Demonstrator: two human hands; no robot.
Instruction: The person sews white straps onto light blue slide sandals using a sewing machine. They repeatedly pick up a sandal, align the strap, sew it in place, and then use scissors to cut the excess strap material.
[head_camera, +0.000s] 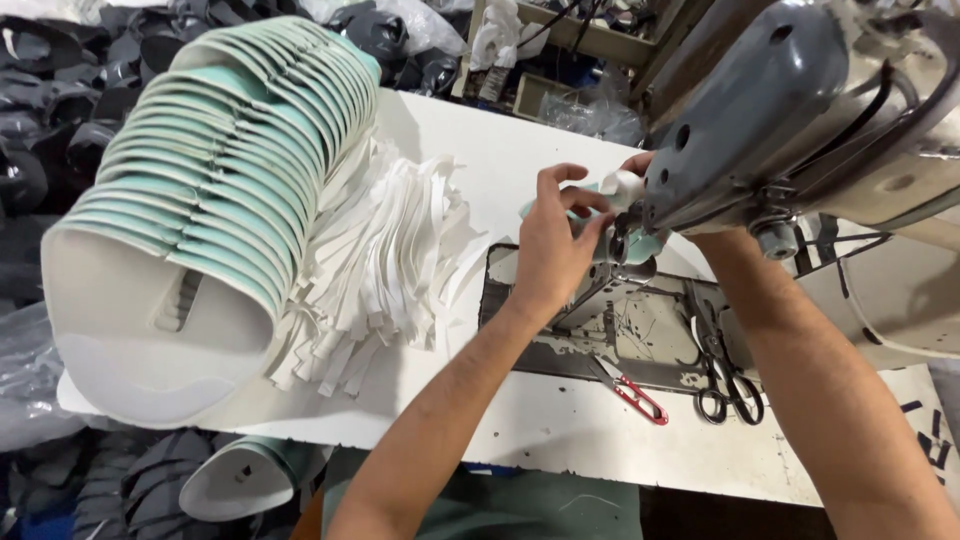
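My left hand pinches a small mint-green and white curved piece at the needle area of a grey sewing machine. My right hand reaches in from behind the machine head and grips the same piece with a white strip; most of that hand is hidden by the machine. Both forearms cross the white table.
A long nested stack of mint-green and white curved pieces lies at the left, with a heap of white strips beside it. Red thread snips and black scissors lie on the worn metal bed plate. Dark pieces are piled around the table.
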